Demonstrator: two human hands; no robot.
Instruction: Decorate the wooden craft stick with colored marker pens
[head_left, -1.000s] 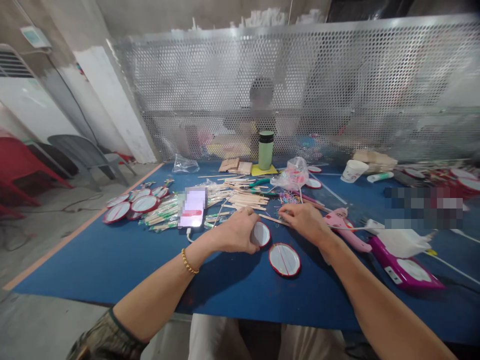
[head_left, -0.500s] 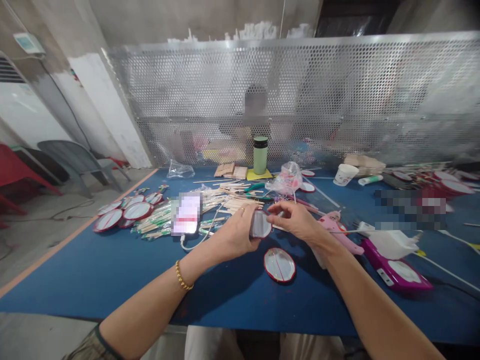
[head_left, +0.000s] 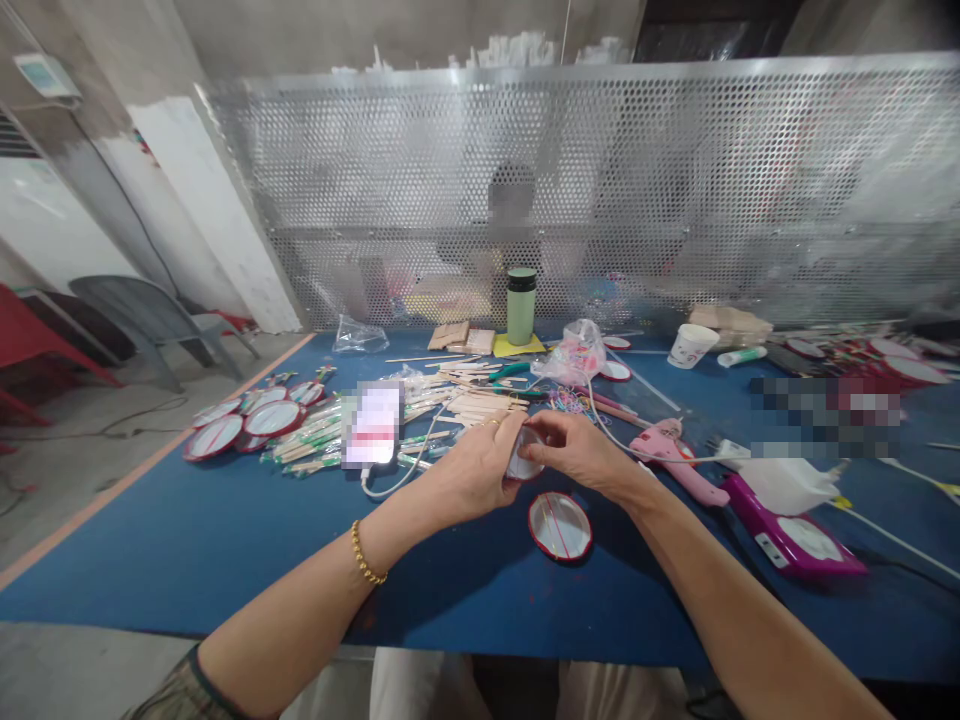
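Observation:
My left hand (head_left: 480,462) is closed around the side of a small round white disc with a red rim (head_left: 521,464), tilted up above the blue table (head_left: 450,590). My right hand (head_left: 574,447) meets it from the other side, its thumb and fingers bent onto the disc's face and edge. Both hands cover much of the disc. Just below them lies another red-rimmed white disc (head_left: 560,528), flat, with a red line across it. Behind the hands are loose flat wooden sticks (head_left: 476,407) and small coloured bands (head_left: 568,399).
To the left are a charging phone (head_left: 373,425), wrapped sticks (head_left: 315,437) and piled discs (head_left: 274,419). On the right lie a pink glue gun (head_left: 679,460) and a purple device (head_left: 795,540). A green bottle (head_left: 521,308) and paper cup (head_left: 691,346) stand before a perforated metal screen (head_left: 420,150).
My right hand has moved left and closed onto the disc, where it was hovering with fingers apart. My left hand keeps its hold, and the disc has turned a little.

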